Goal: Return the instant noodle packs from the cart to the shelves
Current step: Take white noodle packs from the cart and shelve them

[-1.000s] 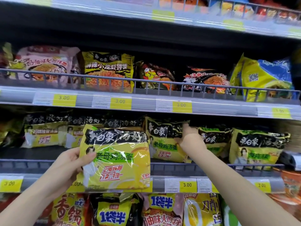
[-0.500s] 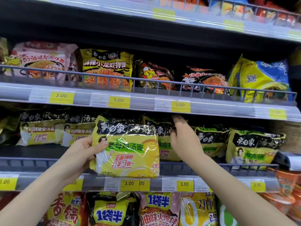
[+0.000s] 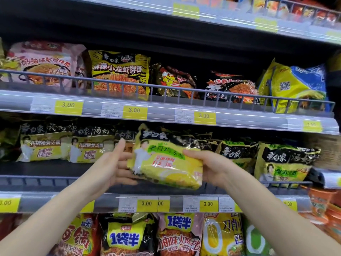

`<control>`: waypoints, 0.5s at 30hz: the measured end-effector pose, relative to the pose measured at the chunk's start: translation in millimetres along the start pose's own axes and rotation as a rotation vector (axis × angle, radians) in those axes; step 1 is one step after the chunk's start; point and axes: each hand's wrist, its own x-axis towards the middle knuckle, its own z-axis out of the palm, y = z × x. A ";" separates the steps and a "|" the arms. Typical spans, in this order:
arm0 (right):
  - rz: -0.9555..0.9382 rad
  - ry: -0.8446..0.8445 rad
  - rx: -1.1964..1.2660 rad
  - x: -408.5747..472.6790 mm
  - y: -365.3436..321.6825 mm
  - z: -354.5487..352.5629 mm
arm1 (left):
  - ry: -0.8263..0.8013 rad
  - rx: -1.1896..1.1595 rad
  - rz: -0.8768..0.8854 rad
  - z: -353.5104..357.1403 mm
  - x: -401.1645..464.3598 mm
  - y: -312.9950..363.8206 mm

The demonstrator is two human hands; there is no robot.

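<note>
At the middle shelf [image 3: 166,189]: pack [image 3: 166,163] held at the rail, not yet shelved.
Right hand [image 3: 208,167] gripped its right edge; left hand [image 3: 110,167], fingers spread, supported its left end. Judged step: placement. Next move calls for pushing it back among matching packs [image 3: 238,154] behind.

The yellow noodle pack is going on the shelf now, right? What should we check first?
1. Right hand grips the yellow noodle pack: ok.
2. Left hand steadies its other end: ok, fingers straight.
3. Pack is above the front rail: ok.
4. Matching packs sit on this shelf: ok.
5. Free room behind the pack: cannot tell, it blocks the view.
6. Pack is level: not ok, tilted.
</note>
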 end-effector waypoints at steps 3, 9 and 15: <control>-0.035 0.111 0.054 2.8 -9.0 -15.9 | -0.022 0.373 0.146 -14.6 -5.8 -12.8; -0.186 0.329 0.004 17.7 -14.4 -34.7 | -0.226 1.231 0.401 -24.8 -18.7 -49.2; -0.264 0.370 -0.147 28.1 0.7 -30.6 | -0.215 1.233 0.424 -28.4 -18.0 -54.7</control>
